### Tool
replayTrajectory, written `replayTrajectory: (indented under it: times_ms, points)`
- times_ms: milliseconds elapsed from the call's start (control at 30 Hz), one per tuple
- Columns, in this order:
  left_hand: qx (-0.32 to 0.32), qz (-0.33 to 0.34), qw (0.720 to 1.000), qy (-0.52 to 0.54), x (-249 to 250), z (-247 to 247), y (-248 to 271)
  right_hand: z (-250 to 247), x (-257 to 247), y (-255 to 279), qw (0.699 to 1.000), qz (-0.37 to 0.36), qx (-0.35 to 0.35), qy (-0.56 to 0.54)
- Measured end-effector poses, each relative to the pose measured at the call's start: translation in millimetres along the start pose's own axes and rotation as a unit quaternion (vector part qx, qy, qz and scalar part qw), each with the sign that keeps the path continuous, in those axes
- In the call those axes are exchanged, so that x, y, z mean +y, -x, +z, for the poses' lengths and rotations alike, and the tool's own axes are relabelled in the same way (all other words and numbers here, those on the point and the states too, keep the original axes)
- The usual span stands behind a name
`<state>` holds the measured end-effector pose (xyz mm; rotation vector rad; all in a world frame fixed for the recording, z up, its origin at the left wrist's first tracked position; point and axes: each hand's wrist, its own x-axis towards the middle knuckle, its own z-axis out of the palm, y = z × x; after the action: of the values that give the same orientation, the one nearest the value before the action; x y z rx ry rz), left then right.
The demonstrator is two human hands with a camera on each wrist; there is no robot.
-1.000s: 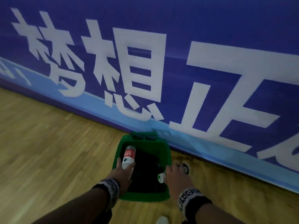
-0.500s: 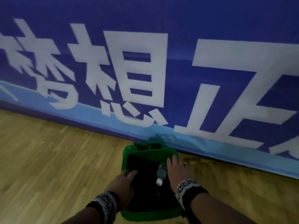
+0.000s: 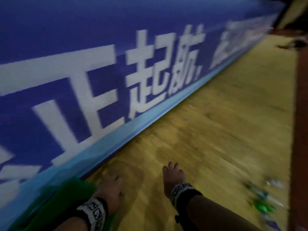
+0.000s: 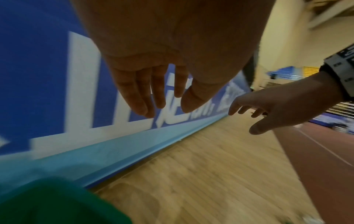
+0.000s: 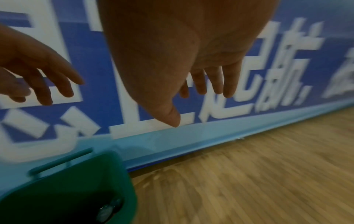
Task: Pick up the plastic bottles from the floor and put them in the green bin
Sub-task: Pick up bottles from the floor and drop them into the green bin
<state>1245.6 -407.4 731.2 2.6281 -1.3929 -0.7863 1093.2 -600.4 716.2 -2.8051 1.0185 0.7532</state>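
The green bin (image 3: 55, 202) sits at the lower left against the blue wall, blurred by motion. A bottle (image 5: 108, 209) lies inside it, seen in the right wrist view next to the bin's rim (image 5: 122, 174). My left hand (image 3: 110, 184) hovers just right of the bin with relaxed fingers and holds nothing. My right hand (image 3: 172, 174) is out over the wooden floor, fingers spread and empty. Several blurred plastic bottles (image 3: 261, 199) lie on the floor at the lower right, well right of my right hand.
A long blue banner wall (image 3: 83, 72) with white characters runs along the left. Wooden floor (image 3: 216, 130) stretches ahead, bordered by a dark red strip (image 3: 300, 130) on the right. A dark shape (image 3: 295, 43) lies on the floor far ahead.
Both hands have let go of their bottles into the bin and come away empty. The view has swung right, so the bin has slid to the lower left and floor bottles appear at right.
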Motion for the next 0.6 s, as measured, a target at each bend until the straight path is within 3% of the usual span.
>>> replayTrajectory:
  times_ms: [233, 367, 500, 600]
  points:
    - [-0.064, 0.166, 0.979, -0.098, 224, 28, -94, 95, 228, 66, 0.974, 0.186, -0.059, -0.114]
    - [-0.151, 0.18, 0.967, -0.102, 332, 68, -149, 154, 334, 103, 0.944, 0.273, -0.11, -0.15]
    - [-0.18, 0.211, 0.953, -0.122, 434, 103, -189, 194, 429, 131, 0.918, 0.341, -0.119, -0.163]
    - [-0.207, 0.217, 0.945, -0.133, 484, 110, -208, 206, 479, 131, 0.895, 0.395, -0.14, -0.154]
